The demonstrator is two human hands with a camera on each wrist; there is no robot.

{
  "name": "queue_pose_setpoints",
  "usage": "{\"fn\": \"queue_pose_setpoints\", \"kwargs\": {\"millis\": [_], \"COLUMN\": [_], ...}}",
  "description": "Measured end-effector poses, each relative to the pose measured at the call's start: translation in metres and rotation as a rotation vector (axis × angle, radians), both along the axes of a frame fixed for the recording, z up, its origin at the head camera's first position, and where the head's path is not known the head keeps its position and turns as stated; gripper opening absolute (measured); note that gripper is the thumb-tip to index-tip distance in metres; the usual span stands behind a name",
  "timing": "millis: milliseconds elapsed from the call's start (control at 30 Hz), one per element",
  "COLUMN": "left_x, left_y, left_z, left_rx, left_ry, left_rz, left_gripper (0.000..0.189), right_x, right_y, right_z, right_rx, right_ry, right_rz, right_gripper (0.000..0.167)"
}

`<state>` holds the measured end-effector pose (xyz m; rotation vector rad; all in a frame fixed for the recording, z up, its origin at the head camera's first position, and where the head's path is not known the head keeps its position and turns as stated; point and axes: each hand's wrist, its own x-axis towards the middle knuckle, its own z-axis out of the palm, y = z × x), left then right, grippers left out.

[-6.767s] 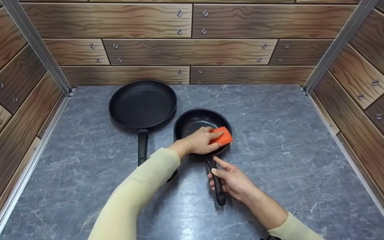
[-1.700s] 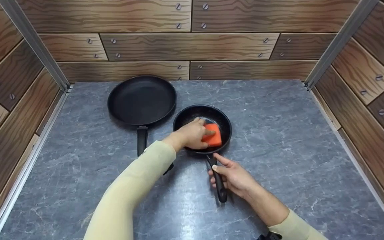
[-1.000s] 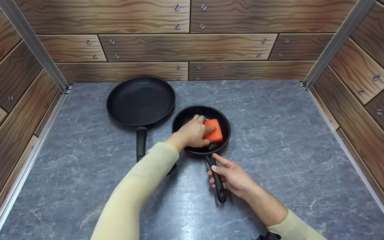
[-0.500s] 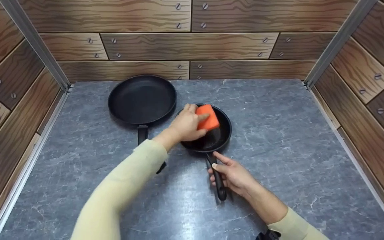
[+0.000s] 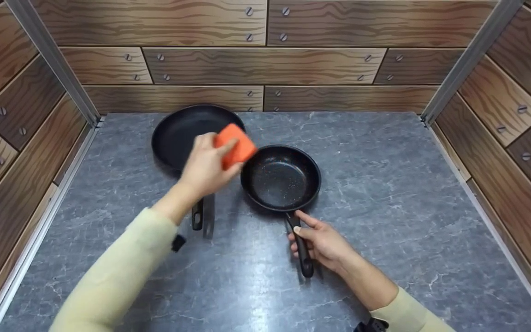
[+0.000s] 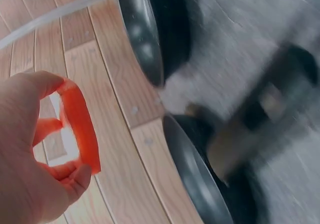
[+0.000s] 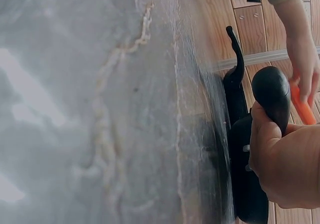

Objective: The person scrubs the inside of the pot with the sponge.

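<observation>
My left hand (image 5: 203, 168) holds an orange sponge (image 5: 240, 147) in the air over the right part of the large black frying pan (image 5: 173, 138). In the left wrist view the sponge (image 6: 82, 129) is pinched between fingers and thumb, apart from both pans. The smaller frying pan (image 5: 279, 180), dark with a speckled inside, stands on the table to the right. Its handle (image 5: 303, 258) points toward me, and my right hand (image 5: 327, 244) grips it with thumb on top. The left hand and forearm hide part of the large pan and its handle.
The grey marbled table (image 5: 385, 184) carries both pans, the large one at the back left near the wood-patterned back wall (image 5: 265, 64). Similar walls rise at left and right. The large pan's handle end (image 5: 197, 219) juts toward me beside the left forearm.
My left hand has lifted the sponge out of the small pan, where it was rubbing the inside, and moved left over the large pan. The right hand stays on the handle.
</observation>
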<state>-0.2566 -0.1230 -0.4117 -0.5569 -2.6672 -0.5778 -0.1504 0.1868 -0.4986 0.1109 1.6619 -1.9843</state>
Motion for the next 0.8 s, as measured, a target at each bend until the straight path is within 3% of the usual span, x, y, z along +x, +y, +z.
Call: {"fn": "queue_pose_setpoints", "kwargs": {"millis": [167, 467, 800], "left_x": [0.016, 0.043, 0.061], "left_y": [-0.036, -0.086, -0.123], "left_z": [-0.009, -0.033, -0.065], "left_rx": [0.050, 0.126, 0.085], "left_ry": [0.051, 0.031, -0.073], "left_rz": [0.078, 0.214, 0.338], "left_gripper": [0.058, 0.060, 0.061], "right_x": [0.000, 0.001, 0.000], "right_y": [0.000, 0.000, 0.000], "right_z": [0.000, 0.002, 0.000], "right_rx": [-0.005, -0.007, 0.002], "right_ry": [-0.005, -0.010, -0.015], "right_rz": [-0.002, -0.008, -0.013], "right_gripper": [0.070, 0.071, 0.070]}}
